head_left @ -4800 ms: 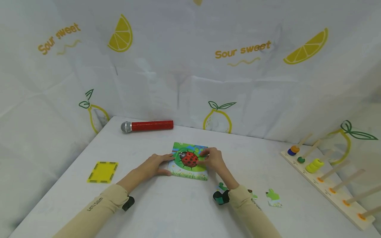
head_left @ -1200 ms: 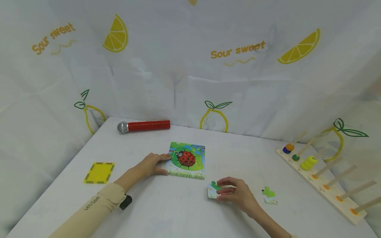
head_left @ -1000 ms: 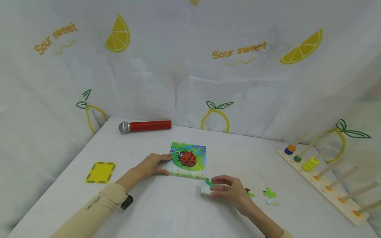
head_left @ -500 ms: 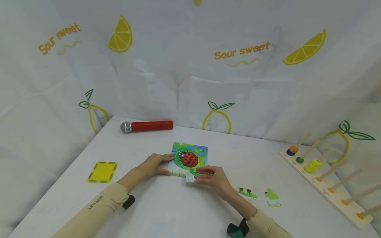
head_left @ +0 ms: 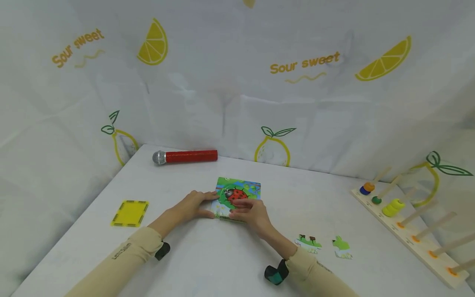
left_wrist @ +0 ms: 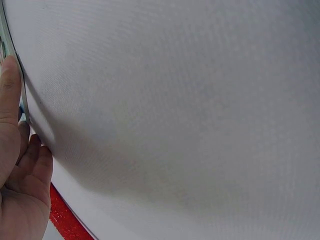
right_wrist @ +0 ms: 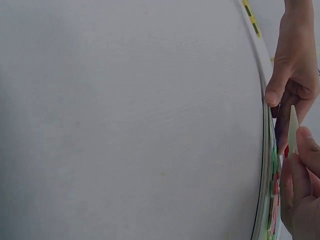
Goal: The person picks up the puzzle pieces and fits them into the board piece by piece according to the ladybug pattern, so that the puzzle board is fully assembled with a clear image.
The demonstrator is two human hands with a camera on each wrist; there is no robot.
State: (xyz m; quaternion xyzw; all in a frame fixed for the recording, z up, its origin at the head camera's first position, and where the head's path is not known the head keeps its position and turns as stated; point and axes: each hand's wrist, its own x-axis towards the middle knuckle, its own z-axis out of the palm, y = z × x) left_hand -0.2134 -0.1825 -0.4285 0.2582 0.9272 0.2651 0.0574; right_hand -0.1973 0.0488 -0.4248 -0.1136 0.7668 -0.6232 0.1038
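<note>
A square ladybug jigsaw board (head_left: 224,187) lies flat near the middle of the white table. My left hand (head_left: 191,207) rests against its left edge, thumb near the lower corner and a finger on the picture; the left wrist view shows the thumb (left_wrist: 10,95) along that edge. Over the board's lower part, my right hand (head_left: 252,215) pinches a puzzle piece (right_wrist: 293,131), which the right wrist view shows edge-on and tilted, above the board. Its picture side is mostly hidden by my fingers in the head view. Two loose puzzle pieces, one with brown bits (head_left: 309,243) and one light green (head_left: 341,247), lie right.
A toy microphone (head_left: 191,156) with a red handle lies at the back. The yellow square frame (head_left: 130,213) is at the left. Along the right side runs a wooden peg stand (head_left: 408,233) with coloured beads on some pegs. A printed curtain hangs behind the table.
My right hand has picked up a puzzle piece from the table's right part and carried it left and forward over the board. The left hand has stayed at the board's edge.
</note>
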